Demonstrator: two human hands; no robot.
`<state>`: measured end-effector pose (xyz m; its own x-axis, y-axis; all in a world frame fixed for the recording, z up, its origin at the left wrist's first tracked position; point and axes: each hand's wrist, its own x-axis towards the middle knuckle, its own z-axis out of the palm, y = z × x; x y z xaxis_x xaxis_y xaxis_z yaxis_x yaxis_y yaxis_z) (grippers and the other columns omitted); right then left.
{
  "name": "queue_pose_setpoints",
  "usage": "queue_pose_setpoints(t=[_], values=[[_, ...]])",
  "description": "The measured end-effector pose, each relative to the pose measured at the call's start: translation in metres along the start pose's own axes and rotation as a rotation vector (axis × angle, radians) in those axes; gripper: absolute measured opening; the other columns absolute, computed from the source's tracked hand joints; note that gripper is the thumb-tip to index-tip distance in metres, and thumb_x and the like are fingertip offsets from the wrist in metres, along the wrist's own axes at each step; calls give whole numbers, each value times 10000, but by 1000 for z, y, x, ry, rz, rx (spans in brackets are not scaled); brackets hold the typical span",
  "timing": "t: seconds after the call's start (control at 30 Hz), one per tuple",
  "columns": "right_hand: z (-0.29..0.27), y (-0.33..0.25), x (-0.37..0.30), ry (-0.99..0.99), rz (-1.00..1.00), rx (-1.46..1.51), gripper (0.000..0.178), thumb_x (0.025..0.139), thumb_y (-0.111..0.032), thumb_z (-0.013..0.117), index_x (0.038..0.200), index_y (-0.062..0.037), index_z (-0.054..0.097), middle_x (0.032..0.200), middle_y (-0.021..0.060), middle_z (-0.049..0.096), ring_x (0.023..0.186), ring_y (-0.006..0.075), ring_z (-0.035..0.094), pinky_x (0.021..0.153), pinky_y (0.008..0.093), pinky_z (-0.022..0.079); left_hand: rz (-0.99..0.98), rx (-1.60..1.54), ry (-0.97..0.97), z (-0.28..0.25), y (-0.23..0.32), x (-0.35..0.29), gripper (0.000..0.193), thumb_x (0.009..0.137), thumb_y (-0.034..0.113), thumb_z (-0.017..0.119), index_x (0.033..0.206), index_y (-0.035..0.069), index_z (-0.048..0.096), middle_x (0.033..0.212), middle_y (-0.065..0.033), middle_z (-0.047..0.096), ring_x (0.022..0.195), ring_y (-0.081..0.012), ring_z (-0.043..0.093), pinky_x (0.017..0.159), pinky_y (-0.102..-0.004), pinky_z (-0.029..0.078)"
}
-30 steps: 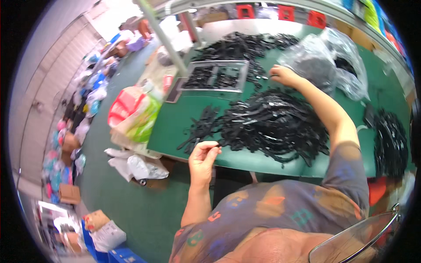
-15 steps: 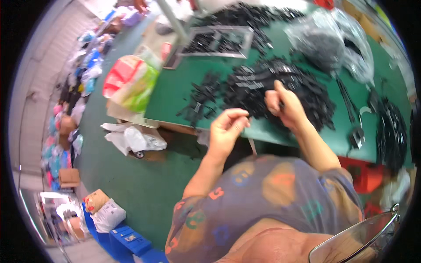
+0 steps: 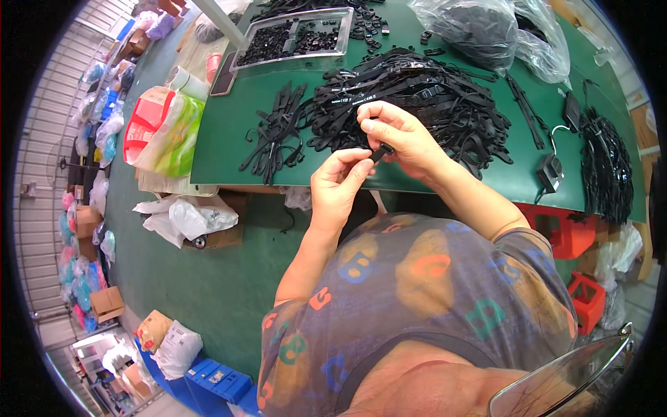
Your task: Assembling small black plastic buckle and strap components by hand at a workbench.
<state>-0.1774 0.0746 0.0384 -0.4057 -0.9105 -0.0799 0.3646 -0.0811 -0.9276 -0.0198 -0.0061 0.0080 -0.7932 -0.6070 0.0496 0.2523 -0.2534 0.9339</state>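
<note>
Right hand [image 3: 406, 142] now brought in to left hand [image 3: 337, 184] | black strap [image 3: 376, 156] pinched by left fingers, buckle-like piece [image 3: 387, 148] by right | both held over near edge of tabletop [image 3: 226, 142] | two-handed work apparently enabled

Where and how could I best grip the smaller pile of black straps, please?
I'd grip the smaller pile of straps around its middle, where they overlap, coming from the left: bare green tabletop lies there, while the large pile crowds its right. The ends fan out loosely, so gripping them may shed some.
</note>
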Motion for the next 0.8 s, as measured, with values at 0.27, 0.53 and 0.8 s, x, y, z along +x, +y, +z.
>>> queue_pose_setpoints(t=[0.27, 0.53, 0.8], values=[[-3, 8, 5, -38, -38, -38, 183, 969, -287, 670, 1107, -170, 644, 868, -104, 564, 735, -2, 498, 564, 182, 329, -1, -12, 10, 2, -4, 2, 187, 945, 23, 684, 1130, -7, 677, 1011, -67, 721, 855, -121, 671, 807, -247, 537], [-2, 12, 5, -59, -137, -58, 193, 974, -178, 657, 1136, -76, 636, 983, -49, 601, 822, 54, 550, 710, 230, 456, -2, 13, -12, 2, -2, -1, 167, 961, 12, 656, 1127, 6, 677, 1026, -30, 698, 882, -84, 650, 804, -242, 539], [3, 16, 1, 30, -228, -199, 181, 992, -119, 617, 1153, -37, 631, 973, -48, 594, 851, 36, 534, 755, 217, 451, 22, -12, -52, 2, -2, -2, 178, 973, 31, 650, 1152, 28, 649, 1012, -9, 671, 901, -92, 633, 838, -257, 523]])
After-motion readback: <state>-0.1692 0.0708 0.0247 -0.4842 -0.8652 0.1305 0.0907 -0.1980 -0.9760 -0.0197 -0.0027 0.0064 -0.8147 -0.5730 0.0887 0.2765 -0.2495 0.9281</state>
